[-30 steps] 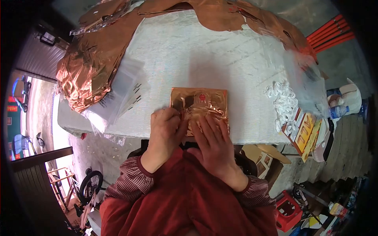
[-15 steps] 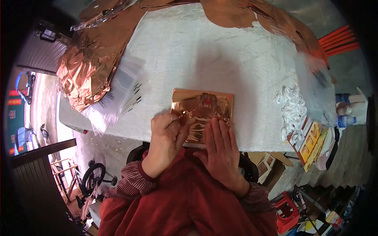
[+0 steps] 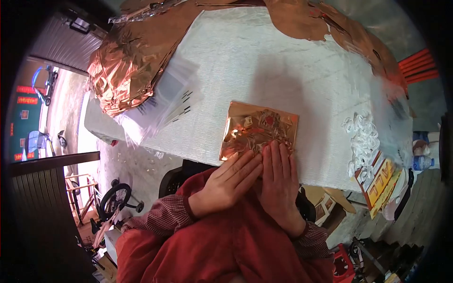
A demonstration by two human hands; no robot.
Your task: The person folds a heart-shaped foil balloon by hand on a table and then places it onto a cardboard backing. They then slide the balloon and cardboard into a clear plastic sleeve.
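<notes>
A square, shiny copper-coloured foil packet [image 3: 255, 125] with a small red emblem lies on the white table near its front edge. My left hand [image 3: 231, 181] rests on the packet's lower left part, fingers stretched out and slanting to the right. Beside it my right hand [image 3: 279, 181] lies flat on the lower right part, fingers straight and pointing away from me. The fingertips of the left hand come up close against the right hand. Both hands are open, and they cover the packet's near edge. Its surface looks wrinkled around the middle.
Clear plastic bags [image 3: 167, 101] lie left of the packet, next to a crumpled copper foil heap [image 3: 120, 82]. More brown sheeting [image 3: 297, 21] spans the far edge. On the right are a pile of white loops [image 3: 365, 141] and a yellow printed box [image 3: 380, 181].
My left hand has opened from a curled grip and now lies flat on the packet. The view has shifted, so the packet appears farther right and slightly turned.
</notes>
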